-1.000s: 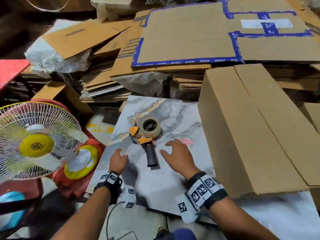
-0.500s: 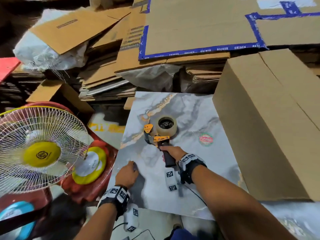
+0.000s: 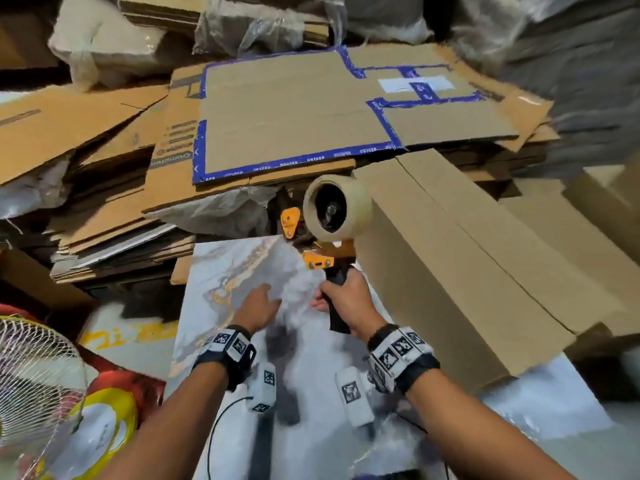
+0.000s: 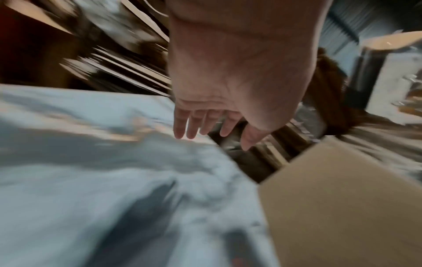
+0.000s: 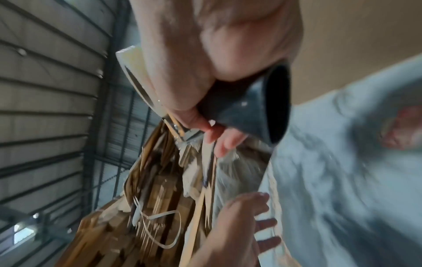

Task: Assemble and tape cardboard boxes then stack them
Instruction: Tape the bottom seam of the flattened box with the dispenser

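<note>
Marble board [image 3: 311,393]: right hand [image 3: 349,299] raises tape dispenser [image 3: 332,216]; left hand [image 3: 258,306] flat.

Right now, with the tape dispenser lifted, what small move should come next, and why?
Probably swing the tape dispenser right, onto the near end of the cardboard box seam. The right hand grips its black handle, the roll is level with the box top, the seam looks untaped, and the left hand hovers open, free to steady the box.

A: Right hand [image 3: 349,299]?
B: Centre of the head frame, forearm rising from lower right, fingers [image 5: 214,135] curled round a black handle, wrist band on.

A: Left hand [image 3: 258,308]?
B: Just left of it, palm down, fingers [image 4: 191,124] straight and slightly spread, holding nothing.
</note>
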`<action>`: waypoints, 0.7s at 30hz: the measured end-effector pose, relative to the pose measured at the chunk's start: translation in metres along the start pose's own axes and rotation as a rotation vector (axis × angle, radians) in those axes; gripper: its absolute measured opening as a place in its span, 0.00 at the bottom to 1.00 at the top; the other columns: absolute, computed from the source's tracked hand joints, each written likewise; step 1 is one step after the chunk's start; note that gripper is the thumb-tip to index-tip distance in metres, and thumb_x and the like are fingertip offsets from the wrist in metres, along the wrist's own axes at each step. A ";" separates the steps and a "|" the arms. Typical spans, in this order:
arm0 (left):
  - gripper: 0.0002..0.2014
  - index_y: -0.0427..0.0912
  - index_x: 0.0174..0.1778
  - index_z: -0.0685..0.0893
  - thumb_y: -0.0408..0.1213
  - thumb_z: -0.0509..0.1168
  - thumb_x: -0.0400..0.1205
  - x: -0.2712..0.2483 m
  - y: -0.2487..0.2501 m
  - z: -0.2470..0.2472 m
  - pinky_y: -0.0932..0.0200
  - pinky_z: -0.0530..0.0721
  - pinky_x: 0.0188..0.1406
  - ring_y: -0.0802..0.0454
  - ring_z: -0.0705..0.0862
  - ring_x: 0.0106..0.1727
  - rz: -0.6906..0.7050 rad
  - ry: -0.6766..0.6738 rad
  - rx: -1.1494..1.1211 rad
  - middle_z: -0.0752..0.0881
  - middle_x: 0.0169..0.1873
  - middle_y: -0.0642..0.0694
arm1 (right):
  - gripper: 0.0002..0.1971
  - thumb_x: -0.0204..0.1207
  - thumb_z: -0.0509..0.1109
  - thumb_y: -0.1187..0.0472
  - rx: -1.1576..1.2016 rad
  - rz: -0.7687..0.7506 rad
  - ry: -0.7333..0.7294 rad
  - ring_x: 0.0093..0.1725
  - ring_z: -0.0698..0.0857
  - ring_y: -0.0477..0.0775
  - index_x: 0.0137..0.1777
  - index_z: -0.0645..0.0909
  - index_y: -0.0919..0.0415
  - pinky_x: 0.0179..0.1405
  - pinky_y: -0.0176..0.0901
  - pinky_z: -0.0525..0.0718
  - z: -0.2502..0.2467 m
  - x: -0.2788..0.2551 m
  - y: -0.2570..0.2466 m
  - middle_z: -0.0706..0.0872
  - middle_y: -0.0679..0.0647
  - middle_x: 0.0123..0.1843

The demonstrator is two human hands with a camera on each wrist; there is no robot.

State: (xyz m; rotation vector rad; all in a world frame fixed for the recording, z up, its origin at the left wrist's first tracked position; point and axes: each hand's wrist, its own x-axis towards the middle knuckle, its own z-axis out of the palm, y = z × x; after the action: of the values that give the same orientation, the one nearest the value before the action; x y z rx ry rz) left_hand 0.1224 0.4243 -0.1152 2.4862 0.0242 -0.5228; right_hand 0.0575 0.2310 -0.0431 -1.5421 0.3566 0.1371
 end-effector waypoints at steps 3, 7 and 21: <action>0.25 0.31 0.80 0.72 0.38 0.65 0.88 0.035 0.088 -0.010 0.49 0.70 0.73 0.34 0.77 0.75 0.199 0.060 -0.039 0.78 0.74 0.31 | 0.06 0.75 0.68 0.70 -0.082 -0.075 0.247 0.32 0.89 0.61 0.36 0.79 0.65 0.27 0.49 0.85 -0.052 -0.003 -0.024 0.85 0.56 0.27; 0.21 0.34 0.67 0.83 0.46 0.64 0.85 0.072 0.201 -0.016 0.50 0.79 0.57 0.36 0.84 0.63 0.448 0.092 -0.064 0.86 0.61 0.37 | 0.07 0.71 0.73 0.56 -0.259 -0.101 0.537 0.37 0.89 0.52 0.45 0.81 0.56 0.37 0.49 0.86 -0.125 -0.022 -0.044 0.89 0.40 0.29; 0.32 0.37 0.55 0.80 0.66 0.72 0.76 0.180 0.312 -0.008 0.41 0.81 0.59 0.33 0.80 0.58 0.523 0.086 0.374 0.84 0.59 0.30 | 0.19 0.61 0.63 0.38 -0.226 0.068 0.913 0.46 0.91 0.61 0.43 0.77 0.51 0.56 0.61 0.87 -0.242 -0.080 -0.016 0.92 0.52 0.39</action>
State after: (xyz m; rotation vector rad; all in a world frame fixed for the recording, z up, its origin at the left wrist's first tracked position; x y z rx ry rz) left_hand 0.3335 0.1532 -0.0048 2.7184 -0.7298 -0.2076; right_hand -0.0468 0.0022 -0.0005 -1.7469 1.1401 -0.5115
